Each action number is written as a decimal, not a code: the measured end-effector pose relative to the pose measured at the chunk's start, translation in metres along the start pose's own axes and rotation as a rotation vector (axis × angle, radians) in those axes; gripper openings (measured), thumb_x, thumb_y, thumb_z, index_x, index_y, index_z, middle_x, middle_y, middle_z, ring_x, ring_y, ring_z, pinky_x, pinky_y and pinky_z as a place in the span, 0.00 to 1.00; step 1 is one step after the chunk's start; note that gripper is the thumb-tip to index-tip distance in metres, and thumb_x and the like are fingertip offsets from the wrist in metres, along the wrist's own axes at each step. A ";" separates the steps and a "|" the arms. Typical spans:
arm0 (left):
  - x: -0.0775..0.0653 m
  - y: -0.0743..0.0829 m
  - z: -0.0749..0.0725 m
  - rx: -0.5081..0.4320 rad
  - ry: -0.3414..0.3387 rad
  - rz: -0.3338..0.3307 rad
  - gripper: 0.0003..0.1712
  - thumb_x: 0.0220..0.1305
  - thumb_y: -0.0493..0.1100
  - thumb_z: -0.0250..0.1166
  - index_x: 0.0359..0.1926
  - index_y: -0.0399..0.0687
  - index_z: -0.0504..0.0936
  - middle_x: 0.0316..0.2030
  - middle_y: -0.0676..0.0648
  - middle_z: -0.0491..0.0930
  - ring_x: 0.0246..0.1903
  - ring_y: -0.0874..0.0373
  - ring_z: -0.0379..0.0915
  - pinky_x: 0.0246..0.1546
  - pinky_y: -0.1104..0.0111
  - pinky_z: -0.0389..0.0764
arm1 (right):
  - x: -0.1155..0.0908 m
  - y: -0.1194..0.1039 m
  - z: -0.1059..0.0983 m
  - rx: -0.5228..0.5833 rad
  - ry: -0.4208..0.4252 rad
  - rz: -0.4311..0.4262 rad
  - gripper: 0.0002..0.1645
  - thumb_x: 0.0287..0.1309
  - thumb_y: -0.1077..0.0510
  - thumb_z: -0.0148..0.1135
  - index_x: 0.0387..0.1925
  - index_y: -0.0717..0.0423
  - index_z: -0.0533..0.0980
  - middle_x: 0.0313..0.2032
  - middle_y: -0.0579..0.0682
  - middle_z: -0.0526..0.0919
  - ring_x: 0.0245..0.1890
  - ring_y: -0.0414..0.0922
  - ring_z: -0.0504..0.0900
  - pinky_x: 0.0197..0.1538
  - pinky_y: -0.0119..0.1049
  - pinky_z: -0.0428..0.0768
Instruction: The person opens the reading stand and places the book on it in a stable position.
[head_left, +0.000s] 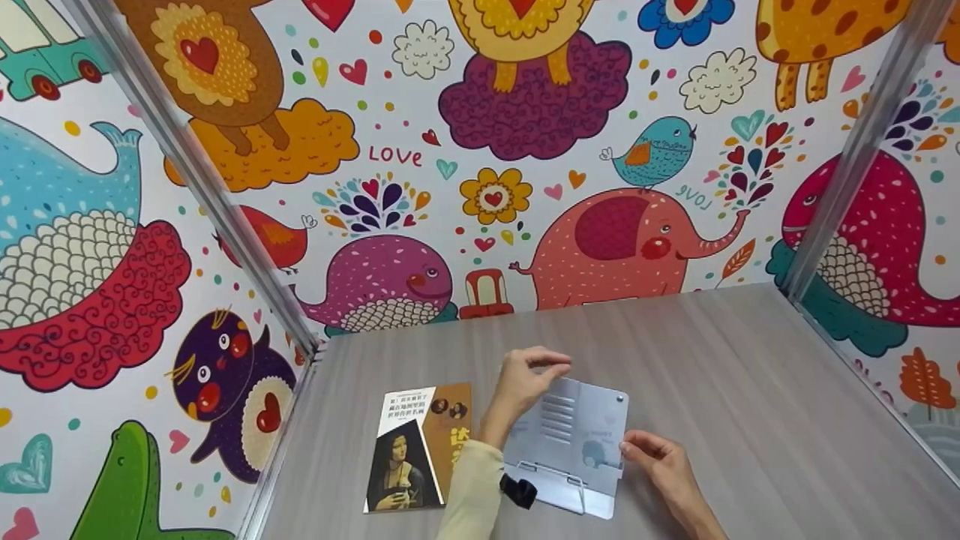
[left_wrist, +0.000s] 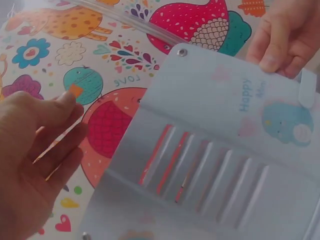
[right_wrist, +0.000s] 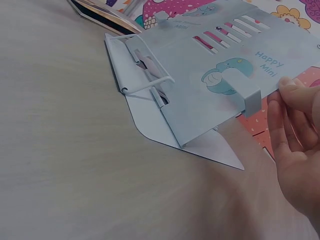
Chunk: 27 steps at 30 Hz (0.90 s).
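Note:
A pale blue folding book stand [head_left: 562, 427] leans back on the table, with slots down its middle and "Happy Mini" printed on its panel. Its wire page holder [right_wrist: 150, 85] and flat base [right_wrist: 165, 135] show at the bottom. My right hand [head_left: 664, 465] pinches the stand's right edge between thumb and fingers, as the right wrist view [right_wrist: 295, 120] also shows. Near the top edge is my left hand [head_left: 525, 382]; in the left wrist view its fingers are loosely bent, apart from the stand, and hold nothing.
A book [head_left: 416, 450] with a painted portrait on its cover lies left of the stand. The grey wood-grain table [head_left: 712, 360] meets printed cartoon walls [head_left: 495, 112] at the back and sides, with metal posts [head_left: 202, 180] at the corners.

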<state>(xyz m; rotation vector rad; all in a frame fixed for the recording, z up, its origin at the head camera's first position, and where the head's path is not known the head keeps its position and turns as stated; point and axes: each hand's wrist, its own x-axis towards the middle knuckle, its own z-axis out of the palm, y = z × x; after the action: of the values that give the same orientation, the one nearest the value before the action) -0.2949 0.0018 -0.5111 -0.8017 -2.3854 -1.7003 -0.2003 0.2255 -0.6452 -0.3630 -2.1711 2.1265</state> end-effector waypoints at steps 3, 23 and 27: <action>0.004 0.004 0.014 0.017 -0.076 -0.036 0.07 0.55 0.49 0.65 0.36 0.62 0.85 0.34 0.62 0.82 0.36 0.68 0.77 0.40 0.76 0.79 | -0.001 0.000 0.001 0.010 -0.004 0.000 0.15 0.46 0.56 0.69 0.36 0.60 0.79 0.32 0.54 0.81 0.32 0.45 0.78 0.40 0.39 0.81; 0.005 0.006 0.052 0.276 -0.222 -0.034 0.06 0.55 0.45 0.65 0.34 0.60 0.86 0.29 0.62 0.80 0.30 0.71 0.73 0.34 0.81 0.77 | 0.002 0.003 -0.005 0.026 -0.036 0.003 0.16 0.47 0.54 0.68 0.38 0.60 0.80 0.35 0.54 0.82 0.34 0.47 0.79 0.41 0.40 0.80; 0.003 0.004 0.053 0.272 -0.199 -0.011 0.06 0.55 0.44 0.65 0.33 0.58 0.87 0.28 0.62 0.79 0.29 0.71 0.72 0.33 0.82 0.76 | 0.006 0.008 -0.009 0.116 -0.050 0.012 0.19 0.50 0.56 0.66 0.42 0.63 0.78 0.38 0.56 0.82 0.39 0.52 0.81 0.44 0.42 0.81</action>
<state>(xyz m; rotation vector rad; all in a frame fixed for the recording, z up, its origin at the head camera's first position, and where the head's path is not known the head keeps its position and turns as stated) -0.2840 0.0521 -0.5263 -0.9515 -2.6766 -1.3121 -0.2031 0.2362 -0.6533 -0.3187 -2.0629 2.2792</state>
